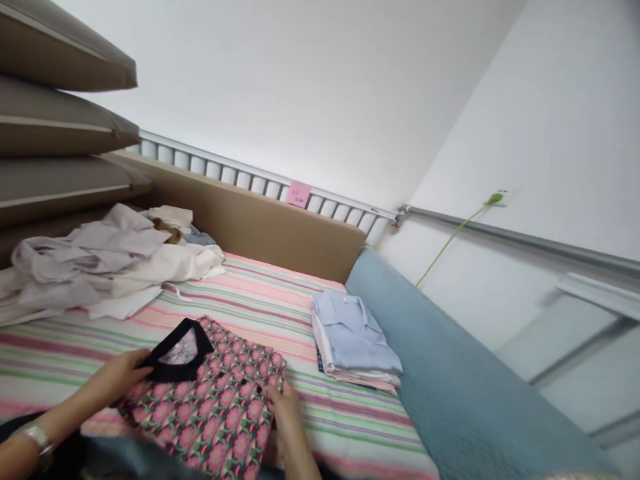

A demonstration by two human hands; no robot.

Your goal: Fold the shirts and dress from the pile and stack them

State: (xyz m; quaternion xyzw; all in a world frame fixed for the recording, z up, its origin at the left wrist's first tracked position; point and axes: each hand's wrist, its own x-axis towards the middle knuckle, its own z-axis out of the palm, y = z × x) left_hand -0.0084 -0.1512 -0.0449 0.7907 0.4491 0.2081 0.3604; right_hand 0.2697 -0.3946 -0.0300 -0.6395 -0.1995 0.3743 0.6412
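Observation:
A pink floral shirt (235,400) with a black collar and dark buttons lies folded on the striped bed cover in front of me. My left hand (127,373) holds its side near the collar, fingers closed on the cloth. At the opposite edge, my right hand (286,403) grips the fabric with the thumb on top; some of its fingers are hidden underneath. Off to the right sits a neat stack of folded clothes (357,340), a light blue shirt on top. A loose heap of white and pale clothes (100,260) lies at the left.
Thick beige cushions (65,127) are piled at the far left. A brown headboard (250,220) stands before a white radiator (220,170) bearing a pink note (299,194). Along the right runs a blue padded edge (430,353). A green cord (450,240) hangs from a wall socket.

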